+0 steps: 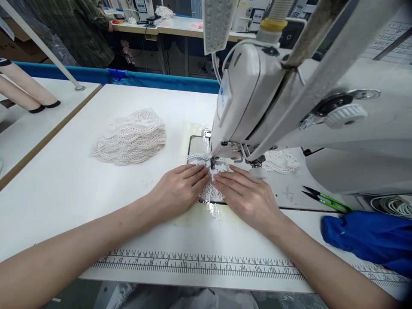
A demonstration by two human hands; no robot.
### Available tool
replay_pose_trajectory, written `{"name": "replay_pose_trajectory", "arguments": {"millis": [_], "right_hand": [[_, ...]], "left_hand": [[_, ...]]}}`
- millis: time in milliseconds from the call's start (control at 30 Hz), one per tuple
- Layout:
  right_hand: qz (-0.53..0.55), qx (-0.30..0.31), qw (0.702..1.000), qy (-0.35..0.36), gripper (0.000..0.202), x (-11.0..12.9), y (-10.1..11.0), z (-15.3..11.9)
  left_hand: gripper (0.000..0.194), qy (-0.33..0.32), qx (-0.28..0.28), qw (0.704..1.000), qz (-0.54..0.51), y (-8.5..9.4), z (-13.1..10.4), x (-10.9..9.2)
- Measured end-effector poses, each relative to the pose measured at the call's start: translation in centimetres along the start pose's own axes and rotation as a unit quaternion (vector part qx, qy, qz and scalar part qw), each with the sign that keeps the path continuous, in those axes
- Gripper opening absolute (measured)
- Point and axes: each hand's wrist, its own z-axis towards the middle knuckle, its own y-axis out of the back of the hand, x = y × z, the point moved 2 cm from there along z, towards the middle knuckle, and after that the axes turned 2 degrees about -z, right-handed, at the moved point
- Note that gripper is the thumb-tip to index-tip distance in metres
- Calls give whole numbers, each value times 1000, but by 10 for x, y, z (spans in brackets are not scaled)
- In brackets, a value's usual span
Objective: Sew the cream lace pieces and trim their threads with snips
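A piece of white lace [215, 195] lies under the presser foot [212, 163] of a white sewing machine [244, 94]. My left hand [180, 186] rests on the lace's left side, fingers stretched out flat with their tips just beside the foot. From the other side my right hand [247, 193] lies flat on the lace, its fingers extended towards the left fingertips. Neither hand is closed around the fabric. My palms cover part of the lace's edges. Left of the machine is a stack of white lace pieces [131, 137].
Green-handled thread snips [328, 199] and a blue cloth [367, 236] lie at the right. More lace [281, 162] sits behind my right hand. A ruler strip [199, 264] runs along the table's front edge. Across the room stands a person in a checked shirt [80, 30].
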Motion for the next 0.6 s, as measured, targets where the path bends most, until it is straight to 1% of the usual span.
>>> {"name": "replay_pose_trajectory", "arguments": {"millis": [100, 267, 400, 600], "right_hand": [[-4, -1, 1000, 3, 19, 1, 0, -1], [-14, -6, 1000, 21, 19, 5, 1, -3], [-27, -6, 999, 20, 20, 5, 0, -3], [-39, -3, 999, 6, 21, 0, -3, 0]], "left_hand": [[33, 1, 4, 1000, 1, -1, -2, 0], [25, -31, -26, 999, 9, 2, -4, -6], [25, -26, -24, 999, 12, 2, -2, -7], [26, -5, -25, 1000, 15, -1, 3, -2]]}}
